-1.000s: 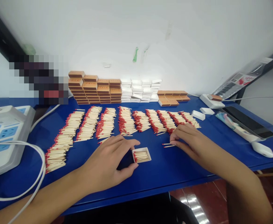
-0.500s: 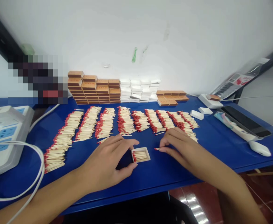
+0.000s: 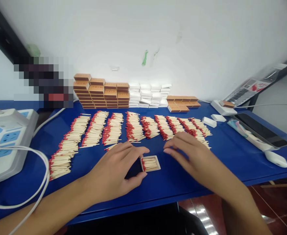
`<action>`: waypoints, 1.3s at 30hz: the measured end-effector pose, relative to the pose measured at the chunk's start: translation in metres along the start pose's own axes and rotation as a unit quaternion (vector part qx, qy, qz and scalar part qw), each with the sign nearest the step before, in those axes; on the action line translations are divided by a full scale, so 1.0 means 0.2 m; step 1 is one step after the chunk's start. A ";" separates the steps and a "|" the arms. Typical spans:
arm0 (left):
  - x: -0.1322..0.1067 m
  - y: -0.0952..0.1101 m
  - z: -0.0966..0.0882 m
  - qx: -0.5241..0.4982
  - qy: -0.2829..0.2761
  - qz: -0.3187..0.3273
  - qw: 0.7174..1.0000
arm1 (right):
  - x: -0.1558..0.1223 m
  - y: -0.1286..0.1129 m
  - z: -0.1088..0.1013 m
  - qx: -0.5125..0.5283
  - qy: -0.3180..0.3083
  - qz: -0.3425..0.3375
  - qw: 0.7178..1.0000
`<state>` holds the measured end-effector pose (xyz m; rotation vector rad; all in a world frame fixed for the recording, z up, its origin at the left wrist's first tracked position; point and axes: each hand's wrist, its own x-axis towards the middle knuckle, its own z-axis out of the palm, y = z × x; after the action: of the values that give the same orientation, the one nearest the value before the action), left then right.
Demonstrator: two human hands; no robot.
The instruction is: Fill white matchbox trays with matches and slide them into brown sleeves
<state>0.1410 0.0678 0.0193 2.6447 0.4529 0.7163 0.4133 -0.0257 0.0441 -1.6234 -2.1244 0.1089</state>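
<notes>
A small white matchbox tray (image 3: pixel 150 164) partly filled with red-tipped matchsticks lies on the blue table (image 3: pixel 177 179). My left hand (image 3: pixel 116 171) grips it between thumb and forefinger at its left side. My right hand (image 3: pixel 191 153) hovers just right of the tray. Its fingers are pressed together in a pinch, and whatever they hold is hidden under the fingertips. Rows of matchsticks (image 3: pixel 133 127) lie fanned across the table behind both hands.
Brown matchbox sleeves (image 3: pixel 101 94) and white trays (image 3: pixel 148 94) are stacked against the wall. A power strip (image 3: pixel 3 137) with a white cable (image 3: pixel 39 182) sits at the left. At the right lie a phone (image 3: pixel 261 129) and a white device (image 3: pixel 277 159).
My right hand picked up loose matchsticks from the table and moved left toward the tray. My left hand stayed on the tray.
</notes>
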 end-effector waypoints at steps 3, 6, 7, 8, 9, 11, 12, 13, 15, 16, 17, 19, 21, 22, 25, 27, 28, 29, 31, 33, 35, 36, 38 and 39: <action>0.00 0.00 0.00 0.000 0.002 -0.001 1.000 | -0.01 0.16 -0.02 -0.039 0.023 0.025 0.999; 0.00 0.00 0.00 -0.002 -0.005 -0.008 1.000 | -0.02 0.24 -0.01 -0.039 0.009 0.034 0.999; 0.00 0.00 0.00 -0.002 -0.006 -0.009 1.000 | -0.02 0.24 0.00 -0.035 0.004 0.036 0.999; 0.00 0.01 0.00 -0.003 -0.007 -0.010 1.000 | -0.02 0.25 0.00 -0.033 0.001 0.037 0.999; 0.00 0.01 0.00 -0.003 -0.008 -0.011 1.000 | -0.02 0.24 0.00 -0.031 0.001 0.038 0.999; 0.00 0.01 0.00 -0.001 -0.009 -0.012 1.000 | -0.02 0.24 0.00 -0.029 0.000 0.039 0.999; 0.01 0.01 0.00 -0.001 -0.009 -0.014 1.000 | -0.02 0.24 0.00 -0.030 0.001 0.039 0.999; 0.01 0.01 0.00 -0.001 -0.008 -0.015 1.000 | -0.02 0.23 0.00 -0.031 0.003 0.039 0.999; 0.01 0.01 0.00 0.000 -0.007 -0.016 1.000 | -0.01 0.24 0.00 -0.033 0.010 0.038 0.999; 0.01 0.01 -0.01 0.000 -0.005 -0.015 1.000 | -0.01 0.24 0.00 -0.033 0.013 0.036 0.999; 0.01 0.01 -0.01 0.001 -0.004 -0.013 1.000 | -0.01 0.25 0.00 -0.033 0.015 0.032 0.999; 0.01 0.01 0.00 0.001 -0.001 -0.008 1.000 | -0.01 0.25 0.01 -0.030 0.016 0.028 0.999; 0.01 0.00 0.00 -0.001 0.000 -0.006 1.000 | 0.00 0.26 0.01 -0.028 0.021 0.028 0.999; 0.01 0.00 0.00 -0.003 -0.001 -0.007 1.000 | 0.00 0.26 0.02 -0.028 0.023 0.028 0.999; 0.01 0.00 0.00 -0.005 -0.006 -0.011 1.000 | 0.00 0.26 0.02 -0.028 0.021 0.027 0.999; 0.01 0.01 0.00 -0.005 -0.009 -0.013 1.000 | 0.00 0.25 0.01 -0.027 0.013 0.027 0.999; 0.01 0.01 -0.01 -0.006 -0.010 -0.014 1.000 | 0.00 0.25 0.01 -0.027 0.009 0.027 0.999; 0.01 0.01 -0.01 -0.006 -0.011 -0.016 1.000 | 0.00 0.24 0.01 -0.027 0.004 0.028 0.999; 0.01 0.01 -0.01 -0.009 -0.012 -0.017 1.000 | 0.00 0.23 0.00 -0.026 -0.004 0.029 0.999; 0.01 0.01 -0.01 -0.009 -0.010 -0.015 1.000 | 0.00 0.23 0.01 -0.023 -0.004 0.030 0.999; 0.01 0.01 0.00 -0.007 -0.010 -0.013 1.000 | 0.00 0.23 0.01 -0.020 -0.001 0.030 0.999; 0.01 0.01 0.00 -0.005 -0.010 -0.013 1.000 | 0.00 0.22 0.01 -0.019 0.002 0.028 0.999; 0.01 0.01 0.00 -0.003 -0.009 -0.012 1.000 | -0.01 0.19 0.01 -0.020 0.009 0.025 0.999; 0.01 0.01 -0.01 -0.003 -0.008 -0.011 1.000 | -0.02 0.17 0.00 -0.022 0.011 0.022 0.999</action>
<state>0.1421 0.0670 0.0217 2.6337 0.4745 0.6868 0.4436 -0.0188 0.0309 -1.6883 -2.0884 0.0580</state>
